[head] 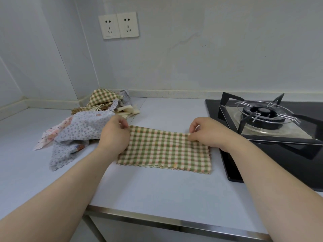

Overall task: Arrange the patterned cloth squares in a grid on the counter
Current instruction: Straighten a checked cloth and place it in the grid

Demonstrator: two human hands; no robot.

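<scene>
Here a green-and-cream checked cloth square [166, 151] lies flat on the pale grey counter [148, 189], its far corners pinched by the left hand [114, 135] and right hand [208, 131]. Beyond the left hand sits a heap of patterned cloths [83, 126]; beside the right, a black gas hob [272, 123]. No writing is legible.

Left hand [114, 135], right hand [207, 132] pinching green checked cloth [166, 151], counter [157, 186]

Soft, even, cool daylight fills the view; shadows are faint beneath the forearms. Mild glare sits on the glossy black glass hob [272, 165]. Wide-angle bending curves the pale tabletop [157, 189] edges; focus is slightly soft throughout.
</scene>
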